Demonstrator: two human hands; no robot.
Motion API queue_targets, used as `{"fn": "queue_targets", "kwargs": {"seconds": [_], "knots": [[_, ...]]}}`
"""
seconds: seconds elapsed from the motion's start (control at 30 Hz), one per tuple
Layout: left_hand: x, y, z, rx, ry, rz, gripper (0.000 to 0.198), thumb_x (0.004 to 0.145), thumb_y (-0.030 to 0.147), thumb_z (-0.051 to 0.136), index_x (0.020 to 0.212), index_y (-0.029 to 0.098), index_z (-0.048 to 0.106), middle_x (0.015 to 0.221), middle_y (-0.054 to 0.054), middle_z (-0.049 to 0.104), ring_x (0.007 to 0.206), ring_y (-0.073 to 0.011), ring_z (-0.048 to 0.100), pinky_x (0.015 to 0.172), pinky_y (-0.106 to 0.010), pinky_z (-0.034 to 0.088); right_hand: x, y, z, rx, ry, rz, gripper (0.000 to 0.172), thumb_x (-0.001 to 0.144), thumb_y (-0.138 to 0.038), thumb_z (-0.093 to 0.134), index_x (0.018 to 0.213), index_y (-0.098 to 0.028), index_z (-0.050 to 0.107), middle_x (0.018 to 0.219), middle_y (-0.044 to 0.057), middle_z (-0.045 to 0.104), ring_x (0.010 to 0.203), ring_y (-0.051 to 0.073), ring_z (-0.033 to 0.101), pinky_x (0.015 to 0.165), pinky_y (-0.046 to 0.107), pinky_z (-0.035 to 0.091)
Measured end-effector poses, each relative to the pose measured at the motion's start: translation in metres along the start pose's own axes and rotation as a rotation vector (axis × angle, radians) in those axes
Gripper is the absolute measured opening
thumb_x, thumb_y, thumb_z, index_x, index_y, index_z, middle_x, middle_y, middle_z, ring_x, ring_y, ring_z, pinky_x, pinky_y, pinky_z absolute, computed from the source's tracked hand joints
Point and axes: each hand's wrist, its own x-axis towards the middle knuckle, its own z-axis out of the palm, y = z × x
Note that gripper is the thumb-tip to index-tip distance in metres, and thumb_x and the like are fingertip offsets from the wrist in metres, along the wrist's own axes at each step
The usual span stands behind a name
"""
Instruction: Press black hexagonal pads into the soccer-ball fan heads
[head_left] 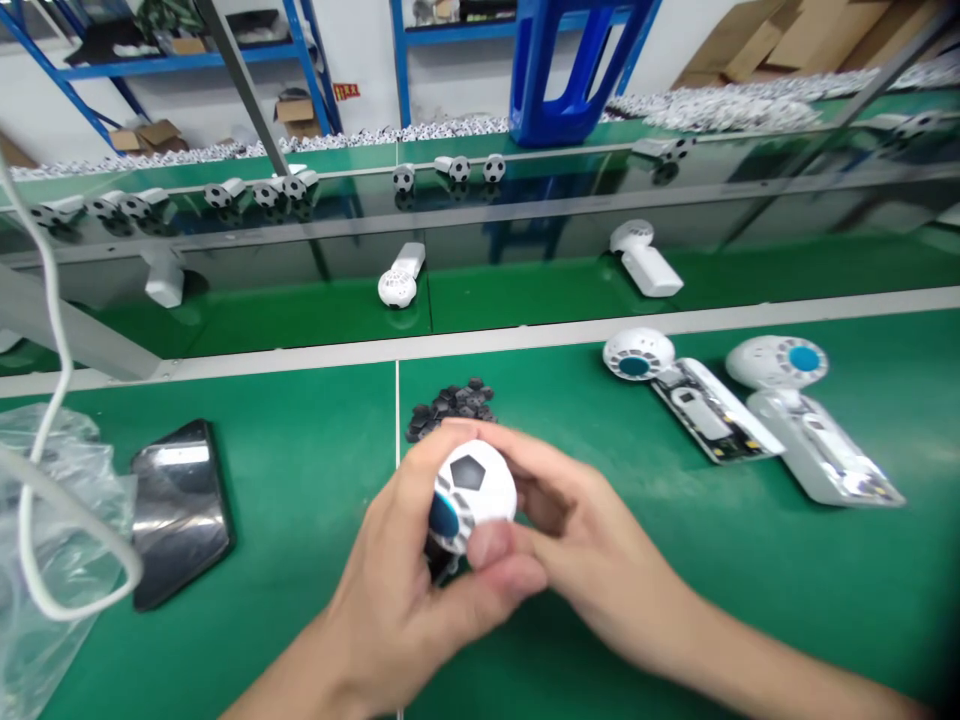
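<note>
Left hand and right hand, fingers curled in a firm grasp, hold a white football-patterned fan head above the near half of the green tabletop. Its blue hub faces the left palm. Black hexagonal patches lie just beyond; opened handheld fans lie rightward.

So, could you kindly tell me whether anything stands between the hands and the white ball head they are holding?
Nothing visible does: the left hand and the right hand both touch the white ball head directly, with no object between them and it.
</note>
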Motion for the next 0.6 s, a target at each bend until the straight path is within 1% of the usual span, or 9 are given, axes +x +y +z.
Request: {"fn": "queue_targets", "kwargs": {"seconds": [0.07, 0.1, 0.17, 0.23, 0.27, 0.33, 0.43, 0.5, 0.6], "knots": [[0.004, 0.005, -0.009, -0.142, -0.012, -0.171, 0.061, 0.102, 0.046, 0.078, 0.155, 0.05, 0.048, 0.141, -0.001, 0.068, 0.114, -0.0236, 0.071, 0.097, -0.035, 0.06, 0.012, -0.004, -0.023, -0.083, -0.037, 0.007, 0.048, 0.094, -0.051, 0.088, 0.138, -0.032, 0.078, 0.138, 0.007, 0.08, 0.118, 0.025, 0.08, 0.104, 0.04, 0.066], [0.006, 0.008, -0.013, -0.23, 0.02, -0.251, 0.063, 0.1, 0.047, 0.08, 0.155, 0.048, 0.049, 0.139, -0.001, 0.068, 0.11, -0.0222, 0.072, 0.093, -0.033, 0.061, 0.018, -0.006, -0.036, -0.196, -0.025, -0.02, 0.044, 0.1, -0.053, 0.08, 0.137, -0.03, 0.078, 0.139, 0.009, 0.08, 0.119, 0.027, 0.08, 0.101, 0.041, 0.067], [0.012, 0.013, -0.021, -0.409, 0.128, -0.391, 0.067, 0.096, 0.048, 0.084, 0.154, 0.043, 0.05, 0.129, -0.002, 0.071, 0.095, -0.0191, 0.071, 0.082, -0.03, 0.061, 0.027, -0.007, -0.06, -0.552, 0.028, -0.118, 0.034, 0.107, -0.049, 0.07, 0.129, -0.025, 0.08, 0.133, 0.011, 0.081, 0.118, 0.028, 0.08, 0.099, 0.043, 0.067], [0.018, 0.017, -0.025, -0.528, 0.216, -0.488, 0.063, 0.097, 0.051, 0.082, 0.15, 0.037, 0.052, 0.113, -0.003, 0.074, 0.083, -0.0179, 0.072, 0.071, -0.028, 0.06, 0.031, -0.004, -0.076, -0.87, 0.026, -0.19, 0.021, 0.104, -0.04, 0.075, 0.111, -0.023, 0.084, 0.12, 0.011, 0.084, 0.111, 0.028, 0.08, 0.096, 0.042, 0.066], [0.02, 0.018, -0.025, -0.554, 0.237, -0.516, 0.06, 0.098, 0.053, 0.08, 0.147, 0.033, 0.053, 0.107, -0.003, 0.076, 0.08, -0.0189, 0.073, 0.066, -0.027, 0.058, 0.032, -0.002, -0.08, -0.963, -0.008, -0.205, 0.013, 0.1, -0.035, 0.08, 0.104, -0.023, 0.084, 0.114, 0.009, 0.085, 0.106, 0.027, 0.081, 0.094, 0.041, 0.065], [0.024, 0.021, -0.022, -0.55, 0.248, -0.536, 0.054, 0.1, 0.059, 0.075, 0.139, 0.026, 0.055, 0.093, -0.006, 0.078, 0.078, -0.0231, 0.077, 0.057, -0.026, 0.054, 0.033, 0.005, -0.081, -1.02, -0.089, -0.212, 0.006, 0.094, -0.026, 0.086, 0.1, -0.024, 0.085, 0.109, 0.007, 0.085, 0.102, 0.027, 0.081, 0.091, 0.04, 0.065], [0.024, 0.018, -0.016, -0.477, 0.235, -0.518, 0.058, 0.101, 0.065, 0.072, 0.137, 0.023, 0.055, 0.086, -0.007, 0.08, 0.069, -0.0246, 0.077, 0.051, -0.028, 0.052, 0.032, 0.016, -0.076, -1.107, -0.119, -0.243, 0.019, 0.101, -0.02, 0.077, 0.118, -0.024, 0.083, 0.119, 0.009, 0.084, 0.112, 0.03, 0.08, 0.096, 0.045, 0.065], [0.021, 0.013, -0.014, -0.378, 0.261, -0.456, 0.061, 0.098, 0.064, 0.076, 0.14, 0.025, 0.054, 0.1, -0.007, 0.08, 0.07, -0.0216, 0.076, 0.057, -0.03, 0.056, 0.033, 0.02, -0.075, -1.156, -0.121, -0.263, 0.021, 0.104, -0.019, 0.073, 0.122, -0.023, 0.083, 0.123, 0.011, 0.083, 0.116, 0.032, 0.078, 0.099, 0.049, 0.064], [0.016, 0.004, -0.014, -0.2, 0.276, -0.308, 0.055, 0.098, 0.06, 0.079, 0.137, 0.026, 0.059, 0.116, -0.006, 0.076, 0.093, -0.0222, 0.075, 0.079, -0.033, 0.061, 0.034, 0.023, -0.077, -1.205, -0.14, -0.285, 0.018, 0.103, -0.021, 0.075, 0.117, -0.023, 0.085, 0.116, 0.011, 0.081, 0.105, 0.03, 0.08, 0.093, 0.045, 0.067]]}}
